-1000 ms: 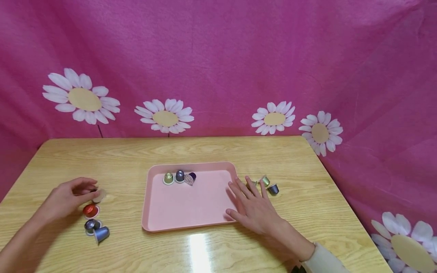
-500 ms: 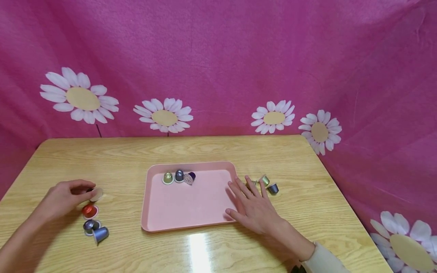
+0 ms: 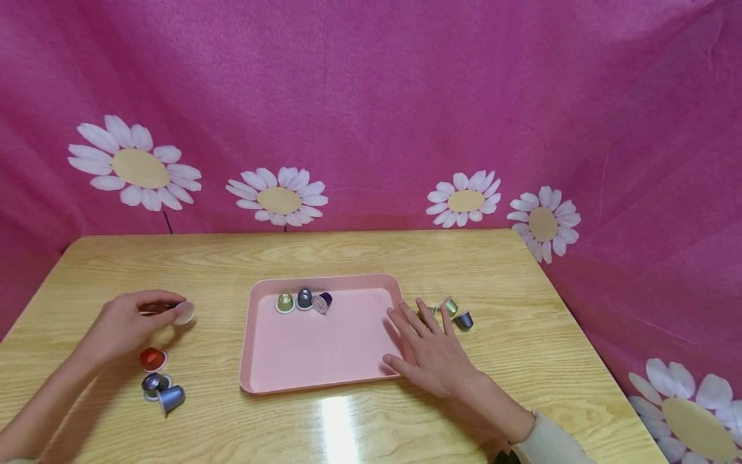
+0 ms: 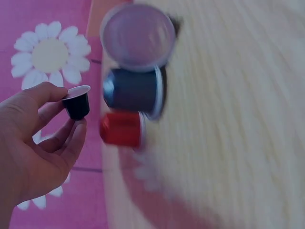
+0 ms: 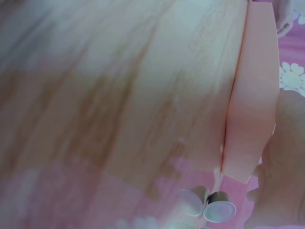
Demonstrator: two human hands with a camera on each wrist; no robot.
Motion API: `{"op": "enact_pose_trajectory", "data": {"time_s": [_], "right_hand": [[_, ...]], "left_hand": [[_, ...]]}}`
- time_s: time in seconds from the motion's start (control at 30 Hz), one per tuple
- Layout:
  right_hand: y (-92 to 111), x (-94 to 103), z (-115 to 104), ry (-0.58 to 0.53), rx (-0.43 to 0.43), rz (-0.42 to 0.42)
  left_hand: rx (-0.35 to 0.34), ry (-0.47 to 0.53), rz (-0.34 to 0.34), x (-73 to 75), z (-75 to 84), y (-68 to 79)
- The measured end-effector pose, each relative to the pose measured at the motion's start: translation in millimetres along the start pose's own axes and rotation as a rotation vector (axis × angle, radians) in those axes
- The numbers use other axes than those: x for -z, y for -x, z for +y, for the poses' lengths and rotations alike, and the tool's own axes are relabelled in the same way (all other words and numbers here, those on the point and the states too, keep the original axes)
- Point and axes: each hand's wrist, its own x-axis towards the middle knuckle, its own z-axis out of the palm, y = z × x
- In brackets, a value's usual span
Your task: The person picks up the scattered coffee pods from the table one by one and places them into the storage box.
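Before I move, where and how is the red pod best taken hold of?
Take the red pod by its body, from straight above, pinching its left and right sides. It stands rim down, narrow end up, so those sides look easiest to reach; the dark pod sits close on its near side, likely leaving little room there.

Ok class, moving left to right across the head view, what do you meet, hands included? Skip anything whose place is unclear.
Left hand → the black capsule it pinches → left rim of the pink tray → light-green capsule → dark-blue capsule → purple capsule → right hand.
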Motion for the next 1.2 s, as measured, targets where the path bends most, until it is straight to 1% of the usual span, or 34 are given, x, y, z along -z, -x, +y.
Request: {"op": "enact_pose_trajectory", "data": {"time_s": [0.27, 0.53, 0.63, 0.73, 0.97, 1.2], "right_hand": [[1, -0.4, 0, -0.004, -0.008, -0.011], [0, 0.3, -1, -0.011, -0.009, -0.014], [-1, -0.2, 0, -0.013, -0.012, -0.017], [-1, -0.3, 0, -0.018, -0.015, -0.021], [-1, 0.6, -1, -0.019, -0.011, -0.019], [0, 0.2, -1, -0.009, -0.006, -0.011]], "left_hand": [[-0.054, 0.081, 0.032, -12.2, 39.6, -6.4], [-0.108, 0.130, 0.064, -28.5, 70.3, -13.0], [-0.149, 0.151, 0.082, -38.1, 78.1, -18.0], [-0.179, 0.164, 0.084, -47.1, 84.9, -23.9], [-0.175, 0.186, 0.024, -63.6, 102.1, -35.0], [-0.232, 0.237, 0.018, -83.2, 116.3, -45.7]]}}
